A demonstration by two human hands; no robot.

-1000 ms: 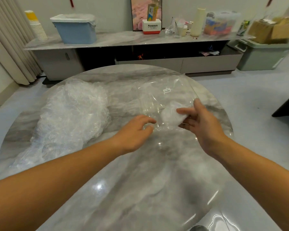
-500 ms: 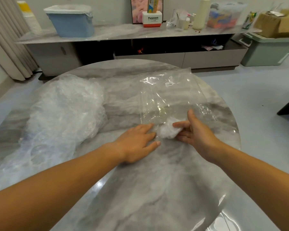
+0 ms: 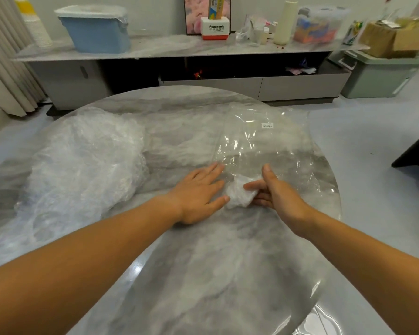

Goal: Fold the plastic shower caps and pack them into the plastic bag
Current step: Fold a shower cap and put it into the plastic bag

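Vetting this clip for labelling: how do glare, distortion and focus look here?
Head view: the wide-angle lens bows the sideboard; a bright glare spot sits low in the frame on the glossy table; highlights streak the clear plastic bag, hiding its edges; the folded shower cap in the right hand reads fairly sharp.

Your left hand no longer curls its fingers above the table. It now lies flat, fingers straight and spread, with the fingertips at the near left edge of the plastic bag. Your right hand has come down from its raised position over the bag to table level at the centre of the frame, bringing the folded shower cap with it. The cap now sits at the bag's near edge, between both hands, touching your left thumb.
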